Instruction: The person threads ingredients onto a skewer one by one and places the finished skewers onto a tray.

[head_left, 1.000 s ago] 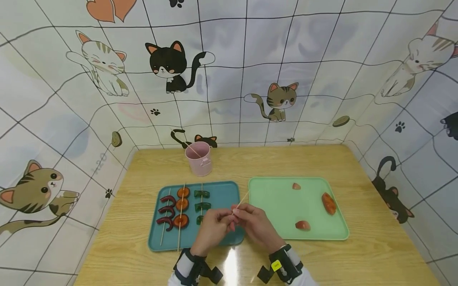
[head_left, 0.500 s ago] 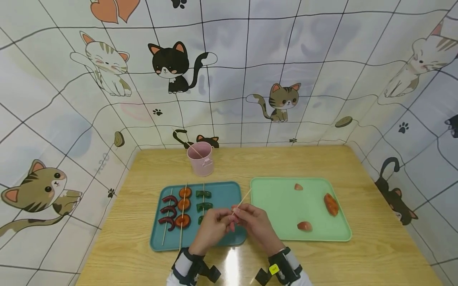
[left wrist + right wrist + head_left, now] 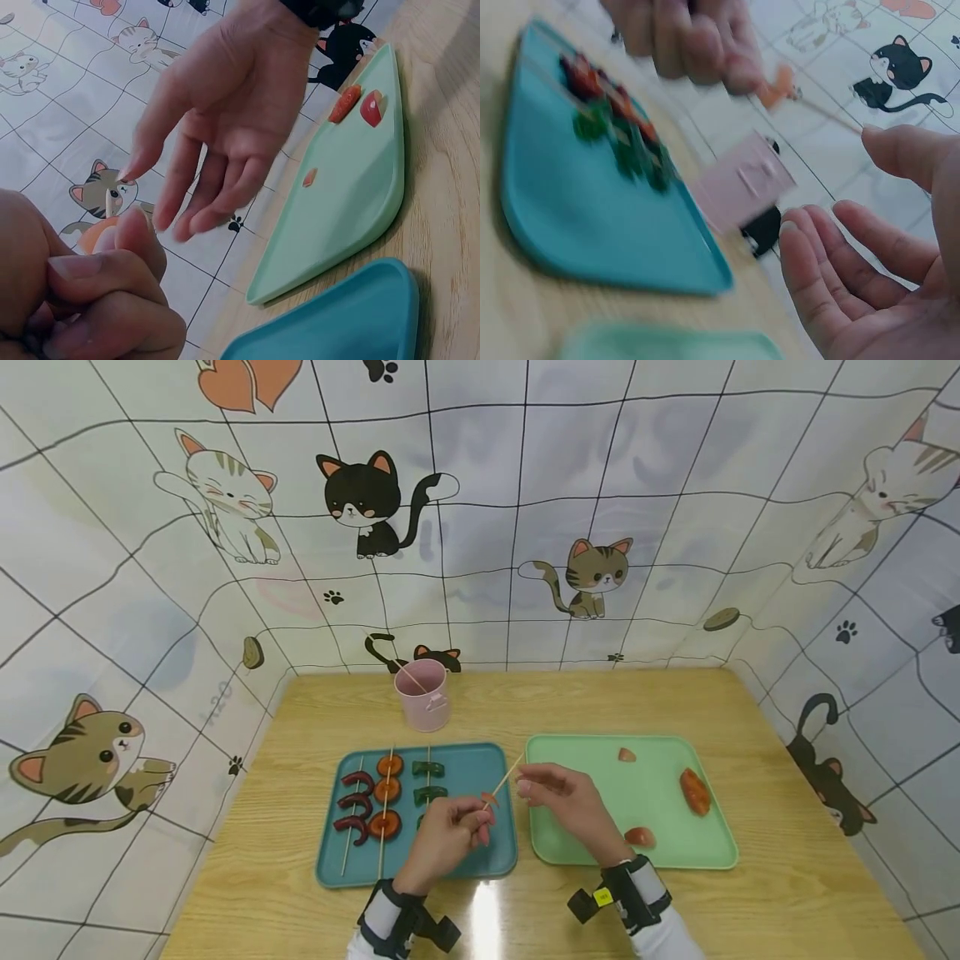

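My left hand [image 3: 448, 837] pinches a thin wooden skewer [image 3: 510, 772] above the right part of the blue tray [image 3: 491, 860]. An orange-pink food piece [image 3: 778, 86] is threaded on that skewer, just past the left fingertips. Beside the skewer's free end hovers my right hand [image 3: 566, 802], its fingers loosely bent and nothing held; whether the thumb touches the tip I cannot tell. Under the right hand lies the green tray [image 3: 585, 777]. It carries a browned sausage-like piece [image 3: 695, 792], a reddish piece [image 3: 640, 837] and a small pale-pink piece [image 3: 627, 755].
Three filled skewers lie on the blue tray: dark red curved pieces [image 3: 352, 822], round orange slices [image 3: 387, 791] and green pieces [image 3: 429, 795], partly behind the left hand. Behind that tray stands a pink bucket [image 3: 422, 706] with a stick in it. Cat-print cloth [image 3: 480, 527] surrounds the table.
My right hand has let go of the food piece and moved right, toward the green tray, its fingers loosening. The left hand stays nearly in place with the skewer, and the piece on it now shows.
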{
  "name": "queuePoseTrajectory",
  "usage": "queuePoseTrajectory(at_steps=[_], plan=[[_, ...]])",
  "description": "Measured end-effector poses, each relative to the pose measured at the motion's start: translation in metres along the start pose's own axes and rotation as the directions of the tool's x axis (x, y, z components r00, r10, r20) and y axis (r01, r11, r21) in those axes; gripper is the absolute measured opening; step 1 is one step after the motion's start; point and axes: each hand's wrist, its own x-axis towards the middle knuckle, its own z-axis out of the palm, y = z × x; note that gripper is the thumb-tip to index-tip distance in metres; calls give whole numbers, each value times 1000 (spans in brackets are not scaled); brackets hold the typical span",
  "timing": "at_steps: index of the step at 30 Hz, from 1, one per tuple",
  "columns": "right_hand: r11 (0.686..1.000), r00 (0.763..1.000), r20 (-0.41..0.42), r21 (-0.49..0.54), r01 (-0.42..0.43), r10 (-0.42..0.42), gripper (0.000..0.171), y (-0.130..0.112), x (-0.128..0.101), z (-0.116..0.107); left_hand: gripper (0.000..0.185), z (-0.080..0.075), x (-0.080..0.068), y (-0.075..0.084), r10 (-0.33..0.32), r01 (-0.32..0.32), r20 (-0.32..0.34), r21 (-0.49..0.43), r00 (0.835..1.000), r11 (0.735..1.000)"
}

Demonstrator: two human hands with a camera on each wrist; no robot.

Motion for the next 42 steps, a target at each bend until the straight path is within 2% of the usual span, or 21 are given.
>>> queuePoseTrajectory(at_steps=[5,10,20,25,32,42], plan=[[984,997,-69,-177,23,-36,43,-3,5,-28,19,-2,-1,-2,-10,10,-3,-9,1000,1000],[929,987,-129,-367,45,-99,44,-2,9,-55,21,-5,0,-3,0,0,-3,24,1000,1000],[840,968,-223,-541,-29,-110,50,11,20,-111,21,-10,0,-6,-13,13,-10,27,1000,1000],[786,972,-211,-617,-47,-108,53,20,24,-134,22,-13,0,-8,-19,19,-11,25,1000,1000],[699,984,-171,-709,-93,-42,51,27,29,-151,22,-13,0,-9,-44,44,-15,22,999,999],[636,993,-113,-768,-75,-19,42,41,39,-161,22,-13,-1,-10,-39,39,-27,14,999,999]])
